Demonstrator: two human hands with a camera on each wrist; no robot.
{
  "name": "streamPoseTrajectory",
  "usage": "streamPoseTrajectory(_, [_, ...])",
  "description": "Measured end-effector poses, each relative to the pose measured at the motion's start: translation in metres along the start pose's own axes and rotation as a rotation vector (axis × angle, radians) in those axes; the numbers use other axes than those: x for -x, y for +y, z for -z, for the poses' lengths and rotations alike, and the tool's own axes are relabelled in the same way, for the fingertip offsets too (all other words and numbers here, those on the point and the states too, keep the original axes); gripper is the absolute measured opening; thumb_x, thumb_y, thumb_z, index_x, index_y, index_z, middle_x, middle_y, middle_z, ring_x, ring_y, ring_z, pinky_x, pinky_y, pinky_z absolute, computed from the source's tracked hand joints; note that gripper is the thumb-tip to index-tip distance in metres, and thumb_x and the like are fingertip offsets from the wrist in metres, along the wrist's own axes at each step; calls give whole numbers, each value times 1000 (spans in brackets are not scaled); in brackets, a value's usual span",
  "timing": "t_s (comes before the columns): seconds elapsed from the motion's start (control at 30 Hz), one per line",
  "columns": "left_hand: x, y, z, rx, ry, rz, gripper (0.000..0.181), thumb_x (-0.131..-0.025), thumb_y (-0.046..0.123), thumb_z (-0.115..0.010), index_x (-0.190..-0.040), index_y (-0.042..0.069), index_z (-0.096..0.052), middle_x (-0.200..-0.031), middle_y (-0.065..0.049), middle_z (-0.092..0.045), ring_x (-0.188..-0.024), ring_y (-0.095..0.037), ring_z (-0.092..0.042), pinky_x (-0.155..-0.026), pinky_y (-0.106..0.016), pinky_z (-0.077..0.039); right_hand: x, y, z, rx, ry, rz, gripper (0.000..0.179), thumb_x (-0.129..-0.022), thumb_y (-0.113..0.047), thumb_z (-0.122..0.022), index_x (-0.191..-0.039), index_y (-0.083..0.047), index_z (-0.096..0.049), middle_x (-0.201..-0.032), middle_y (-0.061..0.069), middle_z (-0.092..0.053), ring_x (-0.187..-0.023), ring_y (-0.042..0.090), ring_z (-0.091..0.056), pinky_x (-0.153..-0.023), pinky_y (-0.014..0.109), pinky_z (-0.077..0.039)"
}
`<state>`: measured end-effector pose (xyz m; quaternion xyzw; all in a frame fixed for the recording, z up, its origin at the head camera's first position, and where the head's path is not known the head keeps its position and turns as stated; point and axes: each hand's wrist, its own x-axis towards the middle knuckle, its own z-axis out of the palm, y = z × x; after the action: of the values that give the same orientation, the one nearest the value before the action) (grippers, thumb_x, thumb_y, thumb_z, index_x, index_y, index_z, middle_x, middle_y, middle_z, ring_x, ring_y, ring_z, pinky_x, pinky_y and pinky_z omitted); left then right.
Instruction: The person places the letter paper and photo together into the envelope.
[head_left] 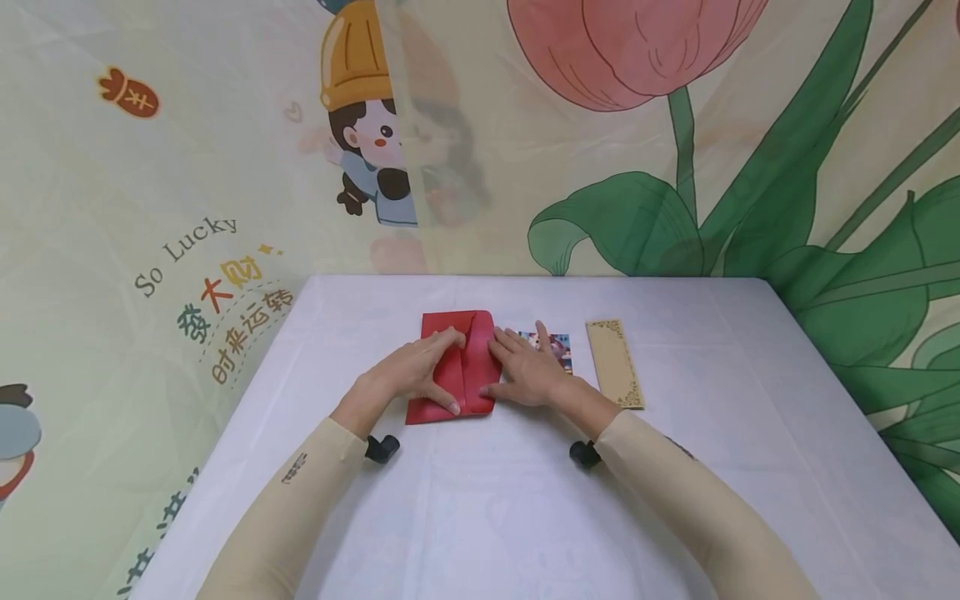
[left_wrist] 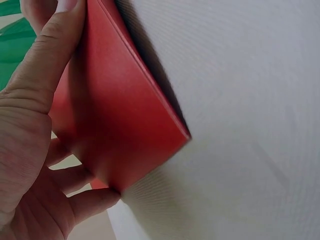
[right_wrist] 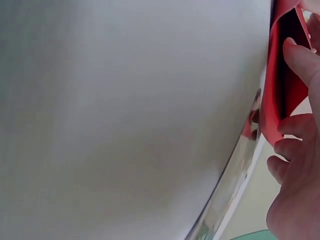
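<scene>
A red envelope (head_left: 442,407) lies on the white table, its flap (head_left: 482,367) folded out to the right. My left hand (head_left: 408,367) spans the envelope body, with the thumb near the front edge and fingers bent toward the far side. The left wrist view shows the red paper (left_wrist: 125,110) between that thumb and the fingers. My right hand (head_left: 528,367) touches the flap with mostly extended fingers, one raised. In the right wrist view the envelope's mouth (right_wrist: 292,75) gapes, with the right thumb (right_wrist: 302,62) at it. A colourful picture card (head_left: 561,350) is partly hidden behind the right hand.
To the right lies a tan envelope-like card (head_left: 615,367) with ornate corners. The white table (head_left: 480,517) ends at a back edge below a printed cloth backdrop (head_left: 480,150). Dark wrist cameras (head_left: 384,450) hang under both wrists.
</scene>
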<state>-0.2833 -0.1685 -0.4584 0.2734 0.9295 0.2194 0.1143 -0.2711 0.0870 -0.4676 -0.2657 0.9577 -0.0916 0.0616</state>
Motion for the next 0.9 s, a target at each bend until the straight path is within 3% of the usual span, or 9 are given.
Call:
streamPoseTrajectory(0.37, [1, 0, -1, 1, 2, 5, 104, -61, 58, -97, -144, 28, -42, -131, 7, -55, -118, -17, -56, -86, -36, -62, 8, 10, 12, -68, 23, -21, 97, -92, -70, -63, -165, -15, -29, -174, 7, -22, -161, 30, -22, -126, 68, 9])
streamPoseTrajectory(0.67, [-1, -3, -2, -1, -9, 12, 104, -60, 61, -96, -144, 31, -41, -132, 9, -53, -122, -16, -54, -87, -36, -62, 14, 18, 17, -149, 41, -63, 99, -92, -65, -67, -167, -18, -22, -176, 7, -12, -162, 32, -16, -127, 70, -3])
streamPoseTrajectory(0.9, [-1, -2, -1, -12, 3, -9, 102, -60, 63, -95, -142, 31, -43, -128, 13, -53, -122, -14, -53, -89, -36, -61, 20, 30, 20, -143, 55, -90, 107, -89, -63, -72, -167, -11, -20, -175, 13, -14, -161, 34, -20, -128, 68, -5])
